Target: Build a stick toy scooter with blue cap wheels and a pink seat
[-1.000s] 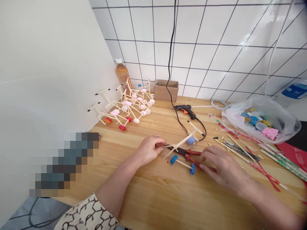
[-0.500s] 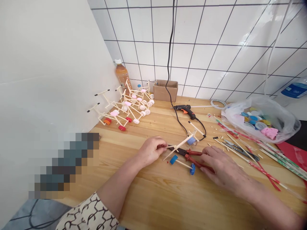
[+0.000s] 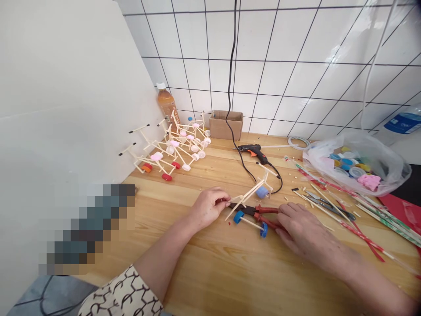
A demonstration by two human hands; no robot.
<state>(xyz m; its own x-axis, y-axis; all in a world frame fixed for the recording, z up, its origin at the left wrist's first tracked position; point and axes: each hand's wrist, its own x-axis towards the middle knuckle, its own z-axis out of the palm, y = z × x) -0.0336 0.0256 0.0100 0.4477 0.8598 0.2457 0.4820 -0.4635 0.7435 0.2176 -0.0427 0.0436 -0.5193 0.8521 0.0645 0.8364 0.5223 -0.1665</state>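
Note:
My left hand (image 3: 208, 206) is closed in a pinch on the end of a thin wooden stick of a small stick-and-cap model (image 3: 251, 204) with blue bottle caps. My right hand (image 3: 301, 230) lies closed over the red handles of a pair of pliers (image 3: 259, 213). The dark jaws of the pliers point left and meet the stick near my left fingertips. Two blue caps on a stick axle (image 3: 250, 221) lie on the table just in front of the pliers.
A wooden table (image 3: 210, 267) meets a tiled wall. Several finished stick models (image 3: 171, 147) stand at the back left beside a drink bottle (image 3: 166, 103). A cardboard box (image 3: 226, 123), a glue gun (image 3: 253, 151), tape (image 3: 298, 141), a bag of caps (image 3: 357, 164) and loose sticks (image 3: 342, 210) lie to the right.
Both hands stayed on the model and the pliers. The right hand slid a little along the handles, and the view shifted slightly.

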